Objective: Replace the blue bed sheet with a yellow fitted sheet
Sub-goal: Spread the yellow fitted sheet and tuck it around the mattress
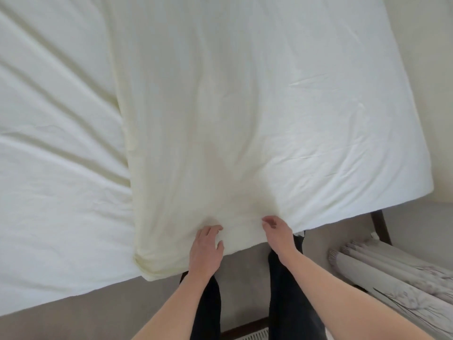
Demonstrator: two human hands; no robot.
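A pale yellow fitted sheet [245, 106] covers the mattress and fills most of the view. One layer of it lies over another, with a long fold edge on the left and a bunched corner [144, 263] at the near edge. My left hand [207, 249] rests on the sheet at the near edge, fingers apart and lying on the fabric. My right hand [277, 229] is just to its right with fingers curled into the cloth, and creases fan out from it. No blue sheet is in view.
My legs in dark trousers [289, 290] stand on beige carpet [122, 298] against the bed's near edge. A dark bed-frame leg [381, 227] shows at the right corner. Pale patterned curtains [392, 271] hang at lower right, and a radiator [252, 336] is at the bottom.
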